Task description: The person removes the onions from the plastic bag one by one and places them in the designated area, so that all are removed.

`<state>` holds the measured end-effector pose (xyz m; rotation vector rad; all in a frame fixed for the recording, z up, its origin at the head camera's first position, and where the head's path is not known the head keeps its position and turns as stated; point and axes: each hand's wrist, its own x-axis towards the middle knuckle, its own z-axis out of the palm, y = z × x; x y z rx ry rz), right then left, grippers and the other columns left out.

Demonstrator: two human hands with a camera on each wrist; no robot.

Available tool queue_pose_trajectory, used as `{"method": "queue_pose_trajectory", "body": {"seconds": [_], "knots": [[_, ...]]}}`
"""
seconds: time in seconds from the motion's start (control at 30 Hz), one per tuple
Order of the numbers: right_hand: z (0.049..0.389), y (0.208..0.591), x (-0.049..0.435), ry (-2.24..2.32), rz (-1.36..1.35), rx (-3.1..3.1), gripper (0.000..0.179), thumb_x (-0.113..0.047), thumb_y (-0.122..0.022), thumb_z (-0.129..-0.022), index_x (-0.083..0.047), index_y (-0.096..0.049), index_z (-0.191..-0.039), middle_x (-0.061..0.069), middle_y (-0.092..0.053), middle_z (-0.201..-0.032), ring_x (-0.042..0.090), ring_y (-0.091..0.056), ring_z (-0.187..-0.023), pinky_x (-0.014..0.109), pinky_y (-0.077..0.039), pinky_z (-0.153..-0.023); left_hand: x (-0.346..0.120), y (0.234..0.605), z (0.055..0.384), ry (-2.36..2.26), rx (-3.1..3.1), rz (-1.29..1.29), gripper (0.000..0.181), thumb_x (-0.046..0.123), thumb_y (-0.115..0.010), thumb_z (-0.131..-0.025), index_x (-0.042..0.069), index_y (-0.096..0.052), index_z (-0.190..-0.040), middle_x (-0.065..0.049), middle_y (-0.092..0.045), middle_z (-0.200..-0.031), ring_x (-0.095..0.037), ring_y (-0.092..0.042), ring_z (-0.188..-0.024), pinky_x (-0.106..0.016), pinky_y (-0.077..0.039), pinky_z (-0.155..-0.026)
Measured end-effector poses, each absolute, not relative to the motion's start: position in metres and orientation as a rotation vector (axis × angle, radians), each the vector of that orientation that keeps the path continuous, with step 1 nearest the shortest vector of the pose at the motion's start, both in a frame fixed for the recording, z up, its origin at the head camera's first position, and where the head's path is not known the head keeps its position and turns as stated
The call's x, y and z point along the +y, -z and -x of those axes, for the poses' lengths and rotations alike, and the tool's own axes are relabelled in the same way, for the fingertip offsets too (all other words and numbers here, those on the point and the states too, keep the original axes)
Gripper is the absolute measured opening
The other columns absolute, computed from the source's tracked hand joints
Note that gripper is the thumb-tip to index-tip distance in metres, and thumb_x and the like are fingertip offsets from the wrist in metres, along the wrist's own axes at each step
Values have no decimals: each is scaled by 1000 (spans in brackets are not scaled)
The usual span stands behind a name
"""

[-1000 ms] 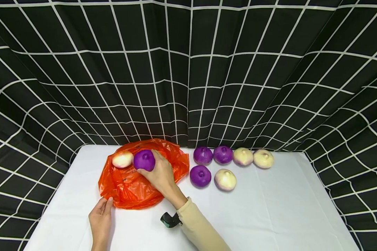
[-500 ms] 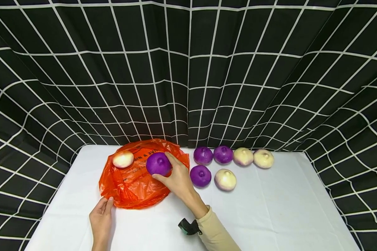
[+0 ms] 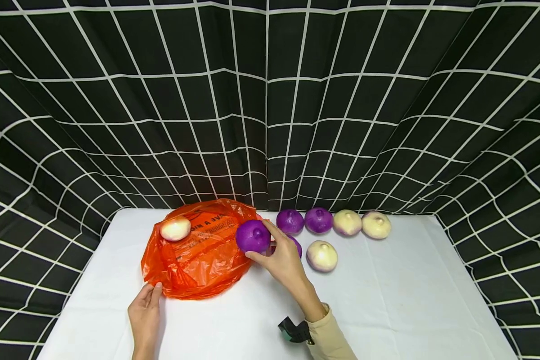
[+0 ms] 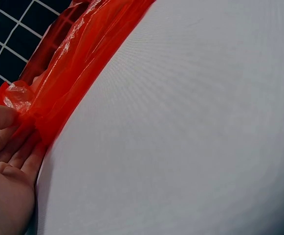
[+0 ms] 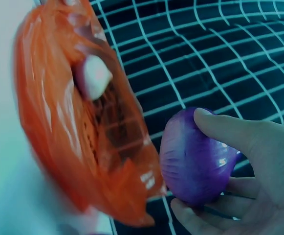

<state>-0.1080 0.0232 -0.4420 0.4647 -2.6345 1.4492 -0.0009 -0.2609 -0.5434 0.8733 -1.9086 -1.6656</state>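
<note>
My right hand [image 3: 285,260] holds a purple onion [image 3: 253,236] between thumb and fingers, over the right edge of an orange-red plastic bag [image 3: 216,260]. In the right wrist view, the onion [image 5: 193,159] sits beside the bag's mouth with the thumb on top. A white onion [image 3: 176,228] lies inside the spread bag. At the bag's near left corner, my left hand [image 3: 145,312] pinches the rim. The left wrist view shows the thumb above the film and the fingers [image 4: 22,147] under it.
Right of the bag stand two purple onions [image 3: 318,220] and two white ones [image 3: 376,225] in a back row. A white onion [image 3: 322,256] is in front, beside a purple one [image 3: 299,246] partly hidden by my right hand. A black grid curtain [image 3: 342,100] surrounds the white table [image 3: 400,300].
My right hand has carried the purple onion rightward from above the bag's middle to its right edge, uncovering printing on the bag. The left hand has kept its place at the rim.
</note>
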Motion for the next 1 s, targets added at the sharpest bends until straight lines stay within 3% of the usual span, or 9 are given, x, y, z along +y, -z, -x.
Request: {"method": "queue_pose_trajectory", "body": {"seconds": [0.2,0.3,0.5,0.7,0.8,0.93,1.0], "knots": [[115,444,47,-1475,-372,-2614,80,-24,-89,-72,-1,-51,-138,25,-64,-117,33,-69,-91,46,-56,-83,-262,543,0,1666,-1912,-897,18,10,-63,-96,-8,-65,-95,26,-63,-81,14,-57,-81,-4,-44,-70],[119,445,60,-1474,-325,-2624,81,-23,-89,-71,-1,-50,-139,27,-62,-121,36,-68,-94,46,-55,-84,-262,542,0,1659,-1920,-922,17,11,-63,-96,-5,-65,-94,26,-62,-81,14,-56,-80,-4,-43,-69],[123,449,89,-1531,-230,-2648,82,-18,-89,-72,0,-48,-141,27,-60,-124,38,-68,-95,48,-55,-83,-261,542,-1,1696,-1892,-893,20,9,-63,-95,-12,-63,-96,23,-63,-80,13,-57,-78,-4,-44,-68],[126,451,113,-1532,-187,-2639,83,-12,-88,-72,3,-45,-142,29,-58,-124,37,-70,-87,48,-56,-79,-262,543,-1,1668,-1891,-888,11,9,-64,-95,5,-69,-86,16,-67,-85,13,-58,-79,-4,-44,-70],[128,453,123,-1470,-212,-2628,83,-10,-88,-71,5,-45,-140,30,-54,-129,38,-69,-87,46,-56,-78,-262,543,-1,1669,-1893,-886,10,8,-63,-95,0,-68,-91,21,-65,-84,14,-57,-81,-3,-44,-71],[131,454,137,-1405,-223,-2611,82,-9,-88,-71,7,-45,-139,28,-51,-136,39,-63,-106,43,-55,-84,-262,542,0,1685,-1892,-891,20,8,-63,-95,-12,-62,-98,26,-62,-82,15,-56,-81,-3,-44,-71],[130,454,144,-1390,-196,-2615,81,-9,-88,-72,7,-45,-139,27,-51,-137,40,-59,-113,44,-54,-87,-262,541,1,1696,-1885,-886,20,8,-62,-96,-12,-61,-98,25,-62,-82,15,-56,-82,-3,-44,-71]]}}
